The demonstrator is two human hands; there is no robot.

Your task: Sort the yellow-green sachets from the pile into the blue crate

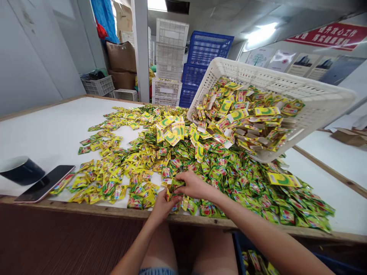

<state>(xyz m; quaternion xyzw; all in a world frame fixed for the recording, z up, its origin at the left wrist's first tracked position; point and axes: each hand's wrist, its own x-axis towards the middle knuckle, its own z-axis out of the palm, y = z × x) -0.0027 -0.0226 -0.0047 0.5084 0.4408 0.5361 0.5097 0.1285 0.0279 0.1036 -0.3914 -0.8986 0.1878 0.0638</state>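
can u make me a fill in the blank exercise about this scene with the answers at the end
The phone lies to the ____ of the left hand and right hand.
The tilted plastic basket holding small yellow cartons is coloured ____.
Packets at the heap's right end are mostly ____, while those near the phone are mostly yellow.
Behind the table, the crates directly right of the white crates are ____.

Answers: left; white; green; blue
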